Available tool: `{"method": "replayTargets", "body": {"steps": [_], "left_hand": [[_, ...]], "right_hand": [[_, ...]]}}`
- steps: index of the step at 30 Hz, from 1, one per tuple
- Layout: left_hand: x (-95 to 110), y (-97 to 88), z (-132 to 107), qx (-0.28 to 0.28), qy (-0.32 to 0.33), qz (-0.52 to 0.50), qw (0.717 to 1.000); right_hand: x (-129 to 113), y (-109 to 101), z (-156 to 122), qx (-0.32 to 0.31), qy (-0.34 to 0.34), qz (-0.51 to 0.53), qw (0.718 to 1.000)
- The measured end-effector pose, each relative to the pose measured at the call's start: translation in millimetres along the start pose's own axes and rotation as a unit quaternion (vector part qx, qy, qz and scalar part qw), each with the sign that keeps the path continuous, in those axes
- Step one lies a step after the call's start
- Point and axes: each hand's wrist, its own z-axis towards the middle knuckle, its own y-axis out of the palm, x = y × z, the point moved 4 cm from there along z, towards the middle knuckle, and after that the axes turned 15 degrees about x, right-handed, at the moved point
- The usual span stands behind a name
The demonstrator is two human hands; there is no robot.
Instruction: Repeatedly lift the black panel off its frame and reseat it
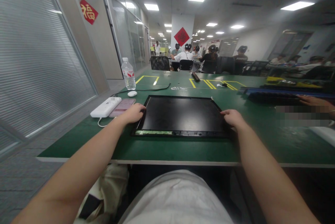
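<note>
A flat black display panel in a thin black frame lies on the green table, its screen facing up. Along its near edge runs a narrow strip, pale green on the left part and dark on the right. My left hand grips the panel's left edge, with its fingers closed there. On the opposite side, my right hand has its fingers closed on the right edge. The fingertips under the frame are hidden.
Left of the panel are a white power bank with a cable, a phone, a white mouse-shaped object and a water bottle. At right, another person's hand is near long dark parts. Yellow tape marks the table's far side.
</note>
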Motion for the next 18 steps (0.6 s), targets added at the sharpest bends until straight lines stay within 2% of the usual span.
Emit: {"method": "replayTargets", "body": {"steps": [6, 10, 18], "left_hand": [[1.2, -0.9, 0.4, 0.006, -0.013, -0.008, 1.0], [6.2, -3.6, -0.1, 0.0, -0.007, 0.005, 1.0], [9.0, -5.6, -1.4, -0.007, -0.025, 0.014, 1.0]], "right_hand": [[1.0, 1.2, 1.0, 0.009, 0.013, 0.023, 1.0], [-1.0, 0.1, -3.3, -0.001, 0.038, 0.032, 0.999], [-5.3, -3.4, -7.7, -0.012, 0.048, 0.026, 0.998]]}}
